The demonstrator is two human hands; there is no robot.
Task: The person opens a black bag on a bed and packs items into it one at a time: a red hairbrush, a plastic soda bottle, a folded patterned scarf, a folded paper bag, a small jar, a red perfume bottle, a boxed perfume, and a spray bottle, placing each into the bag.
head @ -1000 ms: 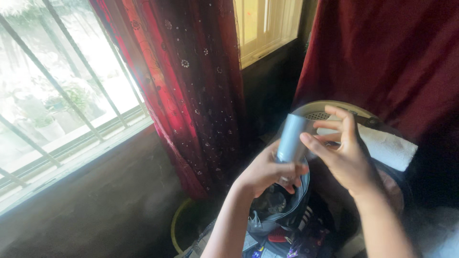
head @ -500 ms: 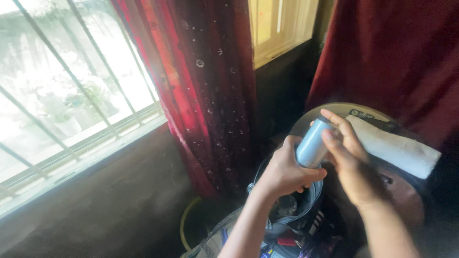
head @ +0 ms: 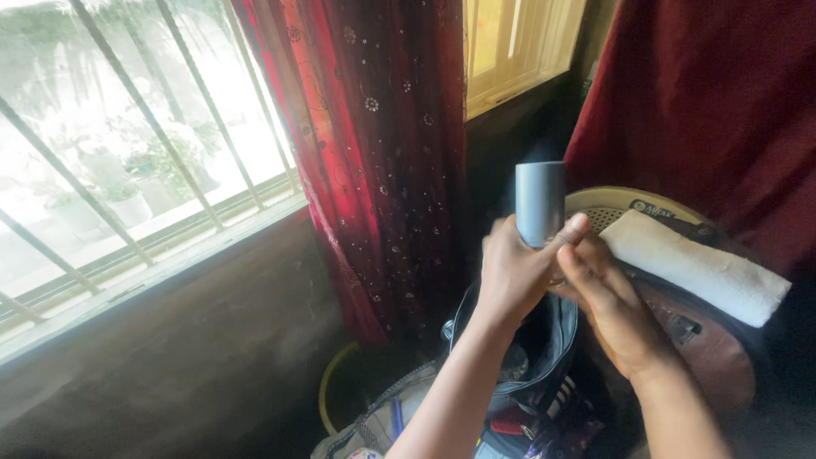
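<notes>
Head view, Ana: what differs from a moment ago?

Ben: the grey-blue cylinder (head: 540, 202), tilted before, now stands upright above the open dark bag (head: 544, 348). The left hand (head: 514, 276) grips its lower end; the right hand (head: 608, 306) has slid from the top to the base, apparently clasping it, though fingers overlap.

Ana: so the top is bare.
</notes>
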